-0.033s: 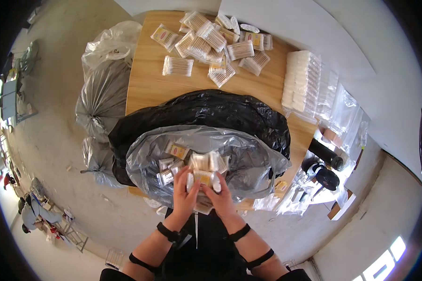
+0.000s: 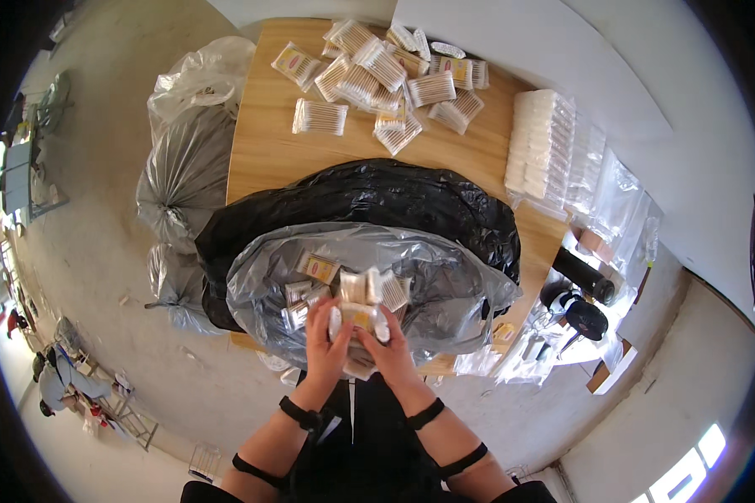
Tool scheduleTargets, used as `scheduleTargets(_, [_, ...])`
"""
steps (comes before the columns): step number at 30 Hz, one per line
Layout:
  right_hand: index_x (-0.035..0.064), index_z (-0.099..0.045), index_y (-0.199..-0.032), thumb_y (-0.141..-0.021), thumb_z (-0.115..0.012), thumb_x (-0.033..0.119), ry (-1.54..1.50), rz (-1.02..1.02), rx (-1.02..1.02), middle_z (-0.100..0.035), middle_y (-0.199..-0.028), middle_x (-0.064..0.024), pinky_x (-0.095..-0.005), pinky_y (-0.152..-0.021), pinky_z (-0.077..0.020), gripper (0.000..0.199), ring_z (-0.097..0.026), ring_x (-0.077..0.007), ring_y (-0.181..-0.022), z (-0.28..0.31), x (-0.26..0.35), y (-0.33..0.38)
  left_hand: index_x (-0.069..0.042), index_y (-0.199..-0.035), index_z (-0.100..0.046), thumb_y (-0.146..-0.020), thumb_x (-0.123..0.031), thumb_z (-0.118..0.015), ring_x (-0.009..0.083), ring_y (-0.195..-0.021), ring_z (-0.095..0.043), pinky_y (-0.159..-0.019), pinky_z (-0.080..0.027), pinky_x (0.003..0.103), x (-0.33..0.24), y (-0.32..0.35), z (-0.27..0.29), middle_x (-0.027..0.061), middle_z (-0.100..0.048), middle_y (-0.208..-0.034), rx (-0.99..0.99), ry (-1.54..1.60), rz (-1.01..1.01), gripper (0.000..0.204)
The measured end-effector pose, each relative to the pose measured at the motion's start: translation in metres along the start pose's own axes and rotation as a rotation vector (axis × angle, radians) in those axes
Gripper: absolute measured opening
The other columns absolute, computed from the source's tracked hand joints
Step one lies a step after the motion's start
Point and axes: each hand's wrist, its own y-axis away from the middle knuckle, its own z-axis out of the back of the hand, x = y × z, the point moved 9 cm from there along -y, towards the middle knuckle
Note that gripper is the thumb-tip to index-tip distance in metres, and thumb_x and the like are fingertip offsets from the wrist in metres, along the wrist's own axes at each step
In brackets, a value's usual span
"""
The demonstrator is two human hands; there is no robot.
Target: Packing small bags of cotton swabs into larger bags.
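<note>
Between my two hands is a bunch of small clear packs of cotton swabs (image 2: 360,317), held over the near rim of a grey plastic bag (image 2: 445,251). My left hand (image 2: 324,339) curls round the left side of the bunch. Fingers of my right hand (image 2: 392,348) close on its right side, and both thumbs press the front pack. Loose swab packs (image 2: 317,267) lie inside the bag, left of and beyond my hands. Some packs behind the held ones are blurred, so I cannot tell whether they are held. A black plastic bag (image 2: 361,184) surrounds the grey one.
A heap of swab packs (image 2: 377,67) lies at the far end of the wooden table (image 2: 264,159). Stuffed plastic bags (image 2: 180,168) stand on the floor to the left. Wrapped white stacks (image 2: 541,147) and a black cylinder (image 2: 583,277) are at the right.
My hands and the held packs have shifted slightly left. The far packs of the bunch have changed position a little.
</note>
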Motion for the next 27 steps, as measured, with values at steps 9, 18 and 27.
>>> scheduleTargets(9, [0.0057,-0.032,-0.137,-0.082,-0.064,0.021,0.935,0.548,-0.106,-0.038,-0.132,-0.0214,-0.0418,-0.099,-0.0363,0.065,-0.040,-0.0352,-0.120,-0.019,0.103,0.001,-0.007,-0.141,-0.025,-0.082,-0.010,-0.063,0.0302,-0.134,-0.022,-0.108,-0.020,0.039,0.017,-0.026,0.042,0.0152,-0.024,-0.144,-0.110,-0.255,-0.039,0.071])
scheduleTargets(18, [0.0056,-0.019,-0.141,-0.078,-0.070,0.038,0.198,0.217,-0.157,-0.031,-0.139,-0.0167,-0.0404,-0.094,-0.0404,0.087,-0.038,-0.0272,-0.122,0.086,0.231,-0.153,-0.005,-0.139,-0.025,-0.080,-0.021,-0.068,0.0347,-0.126,-0.034,-0.101,-0.034,0.040,-0.036,-0.217,0.085,0.0215,-0.033,-0.136,-0.080,-0.065,-0.157,0.075])
scheduleTargets(27, [0.0118,-0.002,-0.145,-0.067,-0.070,0.060,0.269,0.176,-0.183,-0.014,-0.147,-0.0192,-0.0520,-0.100,-0.0301,0.113,-0.019,-0.0351,-0.134,0.079,0.318,-0.296,-0.011,-0.144,-0.016,-0.065,-0.073,-0.060,0.0397,-0.135,-0.016,-0.108,-0.025,0.042,-0.088,-0.419,0.040,0.0280,-0.011,-0.145,-0.044,-0.362,-0.130,0.110])
